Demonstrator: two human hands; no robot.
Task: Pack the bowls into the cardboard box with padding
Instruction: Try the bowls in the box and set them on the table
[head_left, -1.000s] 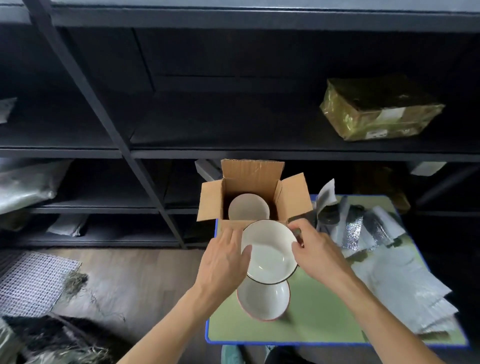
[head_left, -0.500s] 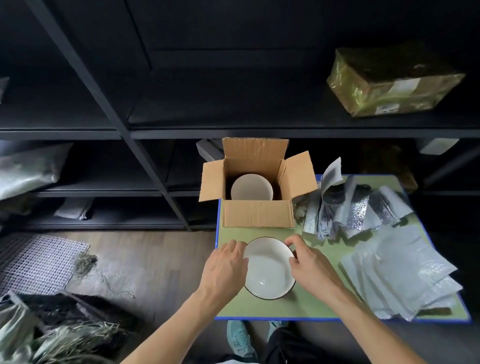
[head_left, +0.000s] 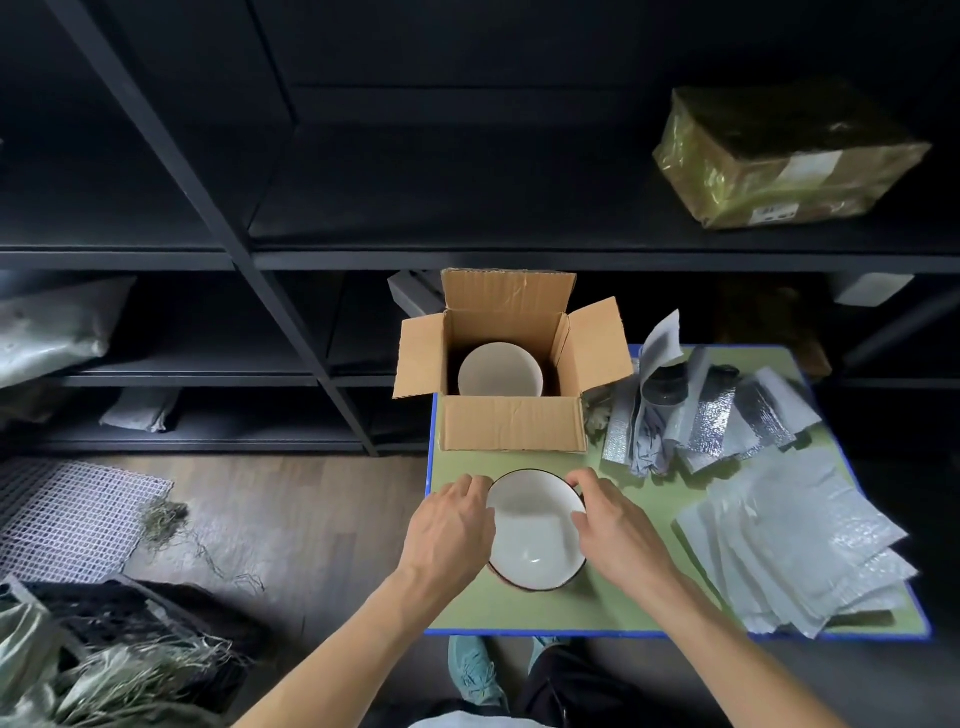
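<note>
A white bowl with a dark rim (head_left: 535, 535) sits on the green table (head_left: 613, 608), just in front of the open cardboard box (head_left: 511, 426). A sliver of another rim shows under its near edge, as if it were nested in a second bowl. My left hand (head_left: 447, 530) holds the bowl's left rim with curled fingers. My right hand (head_left: 613, 530) holds the right rim the same way. Inside the box lies another white bowl (head_left: 496, 371), its flaps standing open.
Silver foil padding sheets (head_left: 711, 415) lie crumpled right of the box, and a stack of bubble-wrap sheets (head_left: 795, 545) covers the table's right side. Black shelving (head_left: 291, 332) stands behind, holding a wrapped parcel (head_left: 779, 156). A crate of straw (head_left: 130, 660) sits on the floor at left.
The bowl in my hands came down from above a second bowl and now rests on it at the table. The view has pulled back and up.
</note>
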